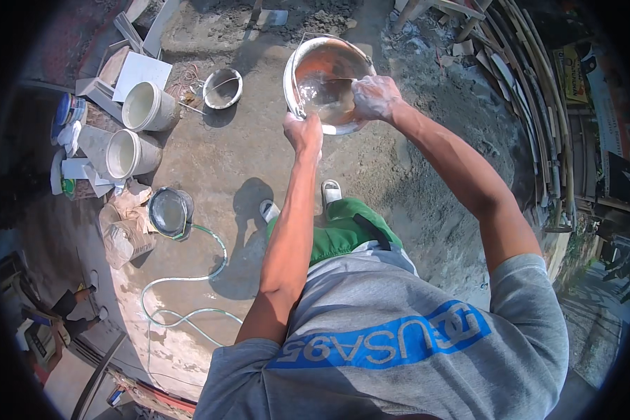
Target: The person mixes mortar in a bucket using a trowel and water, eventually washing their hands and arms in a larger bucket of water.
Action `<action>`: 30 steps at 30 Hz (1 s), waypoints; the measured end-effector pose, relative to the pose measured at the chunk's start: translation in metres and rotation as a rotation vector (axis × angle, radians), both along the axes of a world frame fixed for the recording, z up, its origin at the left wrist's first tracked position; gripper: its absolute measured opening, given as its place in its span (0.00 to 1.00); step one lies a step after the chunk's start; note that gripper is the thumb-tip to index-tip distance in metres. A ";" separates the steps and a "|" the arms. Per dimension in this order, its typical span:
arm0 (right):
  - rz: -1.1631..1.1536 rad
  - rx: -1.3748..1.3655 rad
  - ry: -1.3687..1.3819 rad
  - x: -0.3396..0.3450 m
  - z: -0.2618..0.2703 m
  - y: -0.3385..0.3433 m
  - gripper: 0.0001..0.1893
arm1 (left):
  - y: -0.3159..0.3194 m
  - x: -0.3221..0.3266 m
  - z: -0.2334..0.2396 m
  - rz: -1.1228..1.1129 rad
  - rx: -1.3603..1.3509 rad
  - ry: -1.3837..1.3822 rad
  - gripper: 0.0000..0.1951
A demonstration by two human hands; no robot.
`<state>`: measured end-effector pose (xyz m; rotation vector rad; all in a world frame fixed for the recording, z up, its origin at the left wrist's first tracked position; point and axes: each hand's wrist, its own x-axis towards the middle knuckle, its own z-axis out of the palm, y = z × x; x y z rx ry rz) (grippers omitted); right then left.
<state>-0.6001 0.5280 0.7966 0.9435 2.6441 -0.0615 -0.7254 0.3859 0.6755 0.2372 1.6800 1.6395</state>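
Note:
A white-rimmed bucket (341,129) with a wire handle is in front of me, its mouth facing up towards me. Its inner wall is stained orange, and shiny, murky liquid (315,94) lies inside. My left hand (303,131) grips the near rim, with the handle's end close by the fingers. Over the right side of the mouth, my right hand (377,97) is closed in a fist, coated with whitish wet paste. A thin, flat-edged tool (340,79) juts from that fist into the bucket; its exact kind is hard to make out.
Left of me stand a small pail (222,89), two whitish buckets (160,107) (146,156) and a dark bucket (169,212) with a hose (189,278) trailing from it. A torn paper sack (128,241) sits nearby. Long boards (541,105) are stacked right. Another person's legs (76,310) show far left.

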 end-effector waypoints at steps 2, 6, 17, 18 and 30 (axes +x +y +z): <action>-0.057 -0.200 -0.020 -0.014 0.001 -0.014 0.19 | -0.005 -0.011 0.003 -0.043 0.002 0.084 0.21; -0.339 -0.766 0.025 -0.024 0.053 -0.065 0.21 | -0.026 -0.028 0.020 0.035 -0.015 0.010 0.21; -0.380 -0.593 0.333 -0.011 0.058 -0.174 0.25 | -0.041 -0.068 0.019 0.336 0.067 -0.097 0.27; -0.459 -0.523 0.364 -0.010 0.060 -0.172 0.25 | -0.040 -0.071 0.022 0.345 0.087 -0.240 0.28; -0.095 -0.163 0.212 -0.003 0.053 -0.129 0.14 | -0.061 -0.104 0.010 0.043 0.087 0.050 0.19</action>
